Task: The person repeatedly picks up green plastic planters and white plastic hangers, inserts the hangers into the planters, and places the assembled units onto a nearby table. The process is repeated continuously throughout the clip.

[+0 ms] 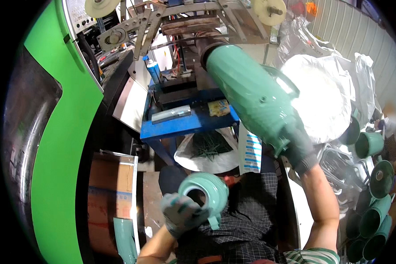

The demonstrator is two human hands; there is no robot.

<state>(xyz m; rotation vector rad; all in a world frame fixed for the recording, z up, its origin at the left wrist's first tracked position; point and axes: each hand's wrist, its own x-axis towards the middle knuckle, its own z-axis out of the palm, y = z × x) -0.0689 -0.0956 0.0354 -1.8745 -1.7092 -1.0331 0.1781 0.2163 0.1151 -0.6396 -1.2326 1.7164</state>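
My right hand (298,152), in a dark grey glove and smeared by motion, grips the near end of a long pale-green jug body (251,90) with faceted sides and a side handle. The jug body slants away, its far end against a dark cylinder (203,48) on the machine; whether it fits over that cylinder I cannot tell. Low in front of me, my left hand (182,213), in a grey glove, closes on the rim of a second green jug-like piece (214,193). Its round opening faces me, and a small tab sticks out below.
A blue bench (176,126) stands ahead, carrying a grey bar and a spray can (153,70). Under it lies a white sack (193,160) with green scraps. Green jugs (375,215) are piled at right near large white bags (314,97). A green machine panel (57,145) borders the left.
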